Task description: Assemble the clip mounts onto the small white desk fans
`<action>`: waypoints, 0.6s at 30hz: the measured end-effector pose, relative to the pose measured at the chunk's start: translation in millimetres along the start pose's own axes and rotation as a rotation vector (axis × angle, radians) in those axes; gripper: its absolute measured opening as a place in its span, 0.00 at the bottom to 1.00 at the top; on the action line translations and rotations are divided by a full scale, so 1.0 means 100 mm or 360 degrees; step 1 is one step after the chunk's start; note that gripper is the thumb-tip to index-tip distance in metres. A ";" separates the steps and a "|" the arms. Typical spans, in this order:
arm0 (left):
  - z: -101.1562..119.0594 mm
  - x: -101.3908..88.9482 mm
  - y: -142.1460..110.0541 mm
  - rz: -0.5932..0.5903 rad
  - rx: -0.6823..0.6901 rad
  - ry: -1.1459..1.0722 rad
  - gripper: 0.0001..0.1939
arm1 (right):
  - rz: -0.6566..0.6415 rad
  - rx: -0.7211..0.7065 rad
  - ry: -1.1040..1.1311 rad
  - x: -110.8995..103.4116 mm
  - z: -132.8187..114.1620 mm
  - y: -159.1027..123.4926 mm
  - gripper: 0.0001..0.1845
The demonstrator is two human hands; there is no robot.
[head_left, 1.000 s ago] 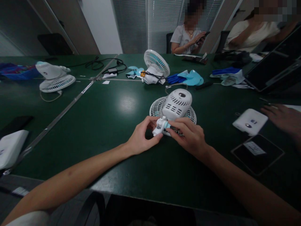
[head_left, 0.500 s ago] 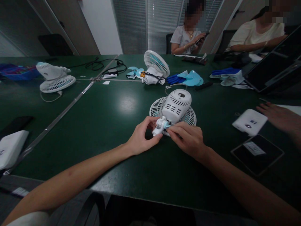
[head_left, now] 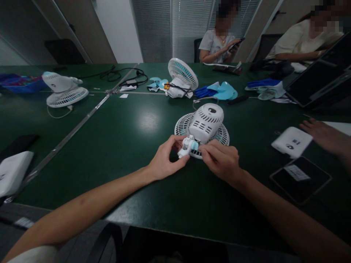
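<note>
A white fan (head_left: 206, 122) lies grille-down on the green table, its motor housing up and its clamp end towards me. My left hand (head_left: 167, 159) is closed round the white clamp (head_left: 186, 146), thumb in front and fingers behind. On the clamp's right side sits a light blue knob (head_left: 194, 145). My right hand (head_left: 221, 159) is closed, thumb and fingertips pinched together at the knob's right edge. Whether anything is between those fingertips is hidden.
Behind stand another fan (head_left: 182, 78), light blue fan blades (head_left: 223, 90) and blue gloves (head_left: 204, 92). A third fan (head_left: 65, 89) lies left. At right are a white box (head_left: 292, 141), a black pad (head_left: 300, 179) and another person's hand (head_left: 323, 135). Two people sit opposite.
My right fingertips have shifted slightly right, so more of the light blue knob shows. My left hand and the fan have stayed almost still. The person at far right has leaned further right.
</note>
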State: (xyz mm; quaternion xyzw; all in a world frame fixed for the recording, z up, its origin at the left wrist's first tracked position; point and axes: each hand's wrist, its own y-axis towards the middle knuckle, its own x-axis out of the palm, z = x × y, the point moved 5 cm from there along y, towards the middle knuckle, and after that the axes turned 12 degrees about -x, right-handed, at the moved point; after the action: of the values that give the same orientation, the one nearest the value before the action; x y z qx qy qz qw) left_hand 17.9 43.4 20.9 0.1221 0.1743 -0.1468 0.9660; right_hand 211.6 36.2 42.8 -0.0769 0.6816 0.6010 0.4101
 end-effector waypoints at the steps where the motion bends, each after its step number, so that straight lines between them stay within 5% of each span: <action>1: 0.00 0.00 0.00 0.0003 0.0002 -0.0004 0.24 | 0.0013 -0.0026 0.0036 -0.01 -0.02 0.00 0.06; 6: 0.01 0.00 0.00 0.0009 0.0001 -0.0011 0.23 | 0.0031 -0.0013 0.0095 -0.02 -0.07 -0.02 0.18; 11: 0.01 0.00 0.00 0.0016 0.0002 -0.0001 0.23 | 0.0036 0.0144 0.0012 0.00 0.04 -0.05 0.12; 18: 0.01 0.00 0.01 0.0004 0.0018 0.0005 0.24 | 0.0046 0.0016 0.0121 -0.01 -0.03 -0.06 0.14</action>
State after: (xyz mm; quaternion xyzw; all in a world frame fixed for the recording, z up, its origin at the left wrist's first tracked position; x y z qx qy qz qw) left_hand 18.0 44.1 21.8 0.1280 0.1748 -0.1463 0.9652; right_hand 214.3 31.5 39.0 -0.0877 0.7009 0.6000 0.3756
